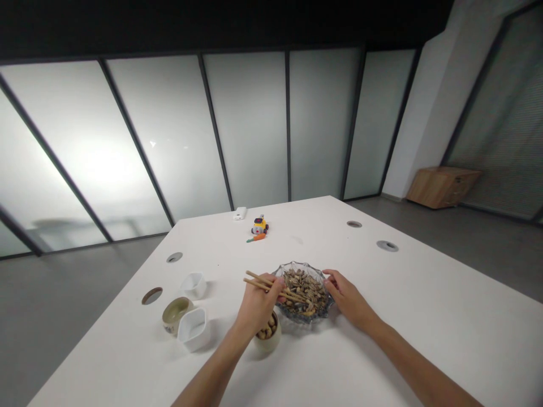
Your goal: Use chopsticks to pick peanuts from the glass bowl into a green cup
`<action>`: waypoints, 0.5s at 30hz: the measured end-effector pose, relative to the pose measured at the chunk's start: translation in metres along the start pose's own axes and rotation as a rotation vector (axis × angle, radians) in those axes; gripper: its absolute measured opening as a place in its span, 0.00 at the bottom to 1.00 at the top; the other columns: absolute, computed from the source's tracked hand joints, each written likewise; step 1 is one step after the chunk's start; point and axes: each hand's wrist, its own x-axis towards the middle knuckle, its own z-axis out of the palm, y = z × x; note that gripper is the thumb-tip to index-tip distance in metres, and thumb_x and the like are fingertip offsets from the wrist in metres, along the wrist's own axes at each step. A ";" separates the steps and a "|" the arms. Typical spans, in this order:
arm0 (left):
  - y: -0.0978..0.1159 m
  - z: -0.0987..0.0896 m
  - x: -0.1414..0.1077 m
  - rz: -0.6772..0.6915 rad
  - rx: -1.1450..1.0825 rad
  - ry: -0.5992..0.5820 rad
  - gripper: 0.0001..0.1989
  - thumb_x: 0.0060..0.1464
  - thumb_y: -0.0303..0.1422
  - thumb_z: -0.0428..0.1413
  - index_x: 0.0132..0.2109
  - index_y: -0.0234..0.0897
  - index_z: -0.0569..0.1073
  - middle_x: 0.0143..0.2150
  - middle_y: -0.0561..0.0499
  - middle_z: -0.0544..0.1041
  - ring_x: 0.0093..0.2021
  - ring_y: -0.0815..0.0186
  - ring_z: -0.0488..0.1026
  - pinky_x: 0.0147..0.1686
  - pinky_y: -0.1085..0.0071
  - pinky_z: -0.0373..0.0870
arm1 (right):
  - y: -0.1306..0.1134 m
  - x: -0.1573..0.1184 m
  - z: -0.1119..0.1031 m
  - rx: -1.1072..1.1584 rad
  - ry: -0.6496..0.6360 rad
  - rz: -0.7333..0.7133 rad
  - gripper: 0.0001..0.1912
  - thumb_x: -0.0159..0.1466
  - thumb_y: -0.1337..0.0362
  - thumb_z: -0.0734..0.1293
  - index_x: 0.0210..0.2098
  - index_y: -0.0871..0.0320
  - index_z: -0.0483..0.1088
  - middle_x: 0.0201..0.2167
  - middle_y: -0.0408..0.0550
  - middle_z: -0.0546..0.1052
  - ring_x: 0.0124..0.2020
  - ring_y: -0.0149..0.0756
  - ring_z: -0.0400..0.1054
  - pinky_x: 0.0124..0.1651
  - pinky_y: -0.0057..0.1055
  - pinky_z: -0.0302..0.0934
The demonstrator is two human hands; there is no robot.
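My left hand [259, 299] is closed around a pair of wooden chopsticks [259, 282], whose tips reach into a scalloped glass bowl [303, 320]. Striped seeds [307, 285] fill this bowl, with a few yellowish pieces near its front. At the bowl's right rim rests my right hand [345, 297], thumb and index finger apart. A small pale cup [268, 343] holding brown nuts [267, 329] stands just below my left hand, in front of the glass bowl; the hand partly covers it. Whether the chopstick tips pinch anything is too small to tell.
To the left stand a green-beige bowl [176, 314] and two white containers [194, 329], [194, 285] the farther white container. Farther back lie a yellow toy vehicle [260, 225], an orange toy carrot [257, 238] and a white device [240, 213]. The white table [373, 271] has round holes near both sides.
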 end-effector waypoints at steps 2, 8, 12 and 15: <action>0.003 -0.002 -0.001 0.001 0.003 -0.023 0.21 0.60 0.52 0.54 0.34 0.38 0.76 0.36 0.47 0.81 0.34 0.58 0.82 0.34 0.67 0.78 | 0.000 0.000 0.000 0.003 -0.004 0.004 0.26 0.68 0.46 0.57 0.55 0.56 0.69 0.39 0.50 0.80 0.41 0.45 0.75 0.47 0.40 0.67; 0.005 -0.002 -0.002 0.111 0.097 -0.013 0.20 0.64 0.48 0.52 0.34 0.38 0.77 0.34 0.47 0.79 0.34 0.59 0.79 0.36 0.66 0.75 | -0.005 -0.001 -0.002 0.002 -0.013 0.019 0.26 0.68 0.45 0.56 0.55 0.56 0.68 0.42 0.52 0.79 0.44 0.46 0.74 0.50 0.42 0.67; 0.001 0.002 -0.003 0.140 0.130 -0.038 0.19 0.65 0.45 0.52 0.34 0.37 0.78 0.34 0.45 0.79 0.37 0.58 0.78 0.37 0.66 0.73 | -0.005 -0.001 -0.002 0.008 -0.012 0.018 0.27 0.68 0.45 0.57 0.54 0.56 0.68 0.40 0.51 0.80 0.43 0.46 0.75 0.49 0.42 0.67; 0.000 0.004 -0.004 0.141 0.137 -0.059 0.19 0.66 0.44 0.52 0.36 0.36 0.78 0.35 0.45 0.79 0.37 0.58 0.77 0.37 0.66 0.73 | -0.003 0.000 -0.002 0.018 -0.006 0.009 0.26 0.68 0.45 0.57 0.55 0.57 0.69 0.40 0.51 0.80 0.43 0.46 0.75 0.49 0.41 0.67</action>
